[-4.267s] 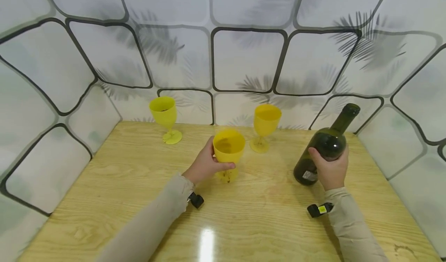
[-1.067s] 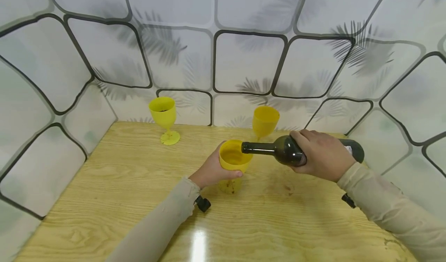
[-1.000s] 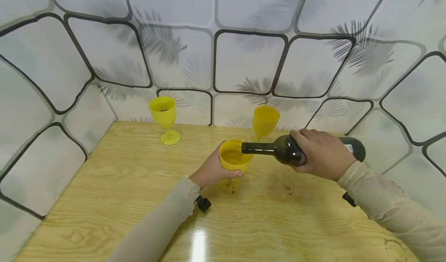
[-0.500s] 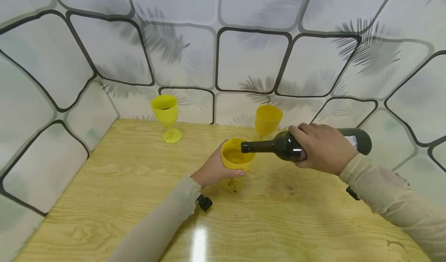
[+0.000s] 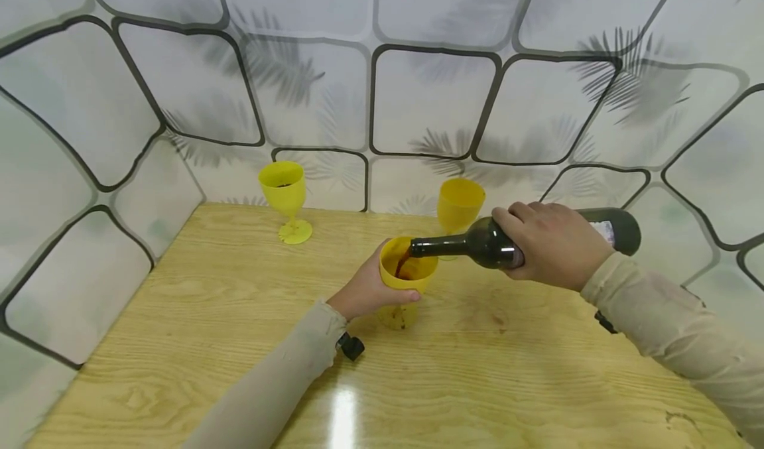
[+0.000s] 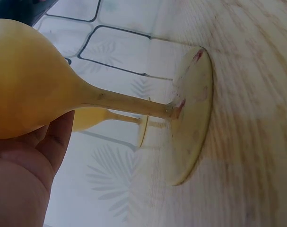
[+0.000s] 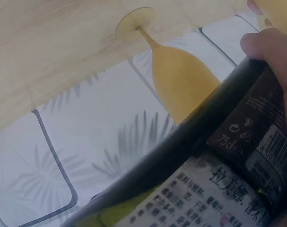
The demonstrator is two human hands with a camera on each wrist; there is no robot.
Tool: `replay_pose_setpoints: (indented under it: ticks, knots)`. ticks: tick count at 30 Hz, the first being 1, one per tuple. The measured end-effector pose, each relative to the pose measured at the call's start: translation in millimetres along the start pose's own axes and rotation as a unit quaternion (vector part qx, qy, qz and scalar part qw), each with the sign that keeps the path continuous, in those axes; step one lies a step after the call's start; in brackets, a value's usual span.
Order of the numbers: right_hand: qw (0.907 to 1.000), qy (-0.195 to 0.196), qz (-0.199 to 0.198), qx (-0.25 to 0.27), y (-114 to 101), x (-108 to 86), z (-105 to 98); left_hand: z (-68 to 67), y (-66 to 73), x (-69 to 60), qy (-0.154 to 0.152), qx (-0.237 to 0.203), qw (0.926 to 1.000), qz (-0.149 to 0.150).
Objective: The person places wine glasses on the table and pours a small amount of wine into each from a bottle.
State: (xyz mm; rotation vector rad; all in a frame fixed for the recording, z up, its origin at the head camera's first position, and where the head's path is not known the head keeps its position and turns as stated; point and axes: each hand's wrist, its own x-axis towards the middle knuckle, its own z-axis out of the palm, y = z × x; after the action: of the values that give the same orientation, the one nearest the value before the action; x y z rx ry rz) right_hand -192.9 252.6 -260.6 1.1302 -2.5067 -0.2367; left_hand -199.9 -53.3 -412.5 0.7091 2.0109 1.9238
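In the head view, my left hand (image 5: 371, 291) holds a yellow plastic goblet (image 5: 412, 285) round its bowl. The left wrist view shows its stem and round foot (image 6: 193, 118), the foot at the wooden tabletop. My right hand (image 5: 552, 245) grips a dark green wine bottle (image 5: 488, 242), tipped almost level with its neck pointing left. The bottle's mouth is over the goblet's right rim, and dark red liquid (image 5: 404, 261) runs from it into the bowl. Printed labels (image 7: 195, 189) on the bottle show in the right wrist view.
A yellow-green goblet (image 5: 286, 193) with something dark inside stands at the table's back left. Another yellow goblet (image 5: 459, 203) stands behind the bottle, partly hidden by it. Patterned white wall panels (image 5: 430, 104) enclose the wooden table (image 5: 209, 316) at the back and sides.
My right hand has swung the bottle from near upright at the right to nearly level, mouth over the held goblet. Liquid now flows; none showed half a second ago.
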Motion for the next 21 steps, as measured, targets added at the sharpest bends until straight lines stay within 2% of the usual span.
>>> replay_pose_setpoints:
  ticks: [8, 21]
  knots:
    - [0.9998, -0.019, 0.008, -0.007, -0.1, 1.9, -3.8, -0.3, -1.4, 0.5, 0.001, 0.006, 1.0000, -0.006]
    - [0.9999, -0.010, 0.002, -0.012, 3.3, 0.7, -4.8, -0.8, -1.1, 0.3, -0.005, 0.000, 1.0000, -0.006]
